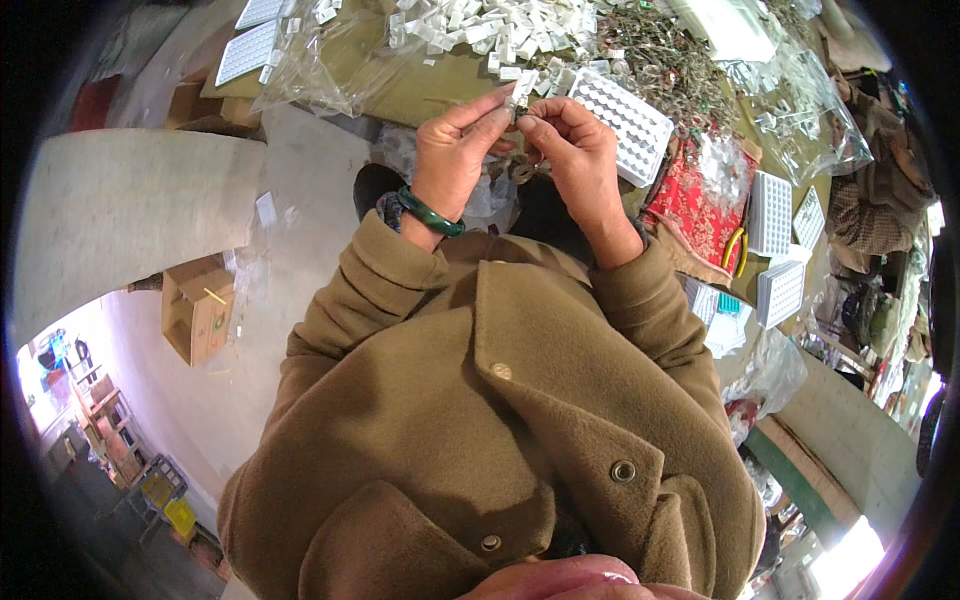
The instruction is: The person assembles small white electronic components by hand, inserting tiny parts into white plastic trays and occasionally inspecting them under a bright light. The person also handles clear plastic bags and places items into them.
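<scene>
At 12 o'clock, the left hand (pixel 458 145) and right hand (pixel 578 150) meet, fingertips pinched on a small white plastic block (pixel 522 88), seemingly unfinished. Many loose blocks (pixel 490 30) lie heaped beyond, metal pieces (pixel 655 60) at 1 o'clock; I cannot tell how many are done.

No text, label, brand, number or sign can be read clearly. The open cardboard box (pixel 208 325) on the left, below the curved pale panel (pixel 140 205), has small printed marks on its outer side, one of them greenish. They are too small and blurred to make out as letters, figures or a symbol.
</scene>
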### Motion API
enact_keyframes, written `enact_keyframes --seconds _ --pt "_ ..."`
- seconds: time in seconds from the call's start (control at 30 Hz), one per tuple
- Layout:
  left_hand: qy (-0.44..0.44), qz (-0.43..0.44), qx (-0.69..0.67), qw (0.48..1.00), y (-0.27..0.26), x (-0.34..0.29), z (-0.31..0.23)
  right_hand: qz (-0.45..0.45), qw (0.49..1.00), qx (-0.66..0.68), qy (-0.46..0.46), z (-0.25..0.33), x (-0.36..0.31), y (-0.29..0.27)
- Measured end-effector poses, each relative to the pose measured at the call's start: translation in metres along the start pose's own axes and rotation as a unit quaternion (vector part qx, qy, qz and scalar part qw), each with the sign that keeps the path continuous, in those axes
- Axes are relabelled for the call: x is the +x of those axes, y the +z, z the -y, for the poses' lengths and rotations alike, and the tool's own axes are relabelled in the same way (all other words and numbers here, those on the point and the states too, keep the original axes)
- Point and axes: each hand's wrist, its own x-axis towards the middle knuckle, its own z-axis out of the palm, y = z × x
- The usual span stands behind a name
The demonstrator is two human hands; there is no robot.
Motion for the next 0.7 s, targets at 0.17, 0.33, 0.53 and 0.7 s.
enact_keyframes --seconds 0.17,0.33,0.53,0.7 --pt "0.046 0.001 0.047 0.998 0.0 -0.005 -0.004 0.028 1.0 0.008 0.011 0.008 0.0 -0.002" --pt "0.023 -0.016 -0.021 0.999 0.009 -0.018 -0.005 0.049 0.999 -0.022 0.008 0.013 -0.007 -0.001" --pt "0.027 0.002 0.166 0.986 0.002 -0.033 -0.02 0.051 0.998 -0.025 -0.026 0.015 -0.021 0.005" --pt "0.034 -0.02 0.09 0.995 0.004 -0.051 -0.017 0.102 0.993 0.048 0.035 0.018 -0.031 0.002"
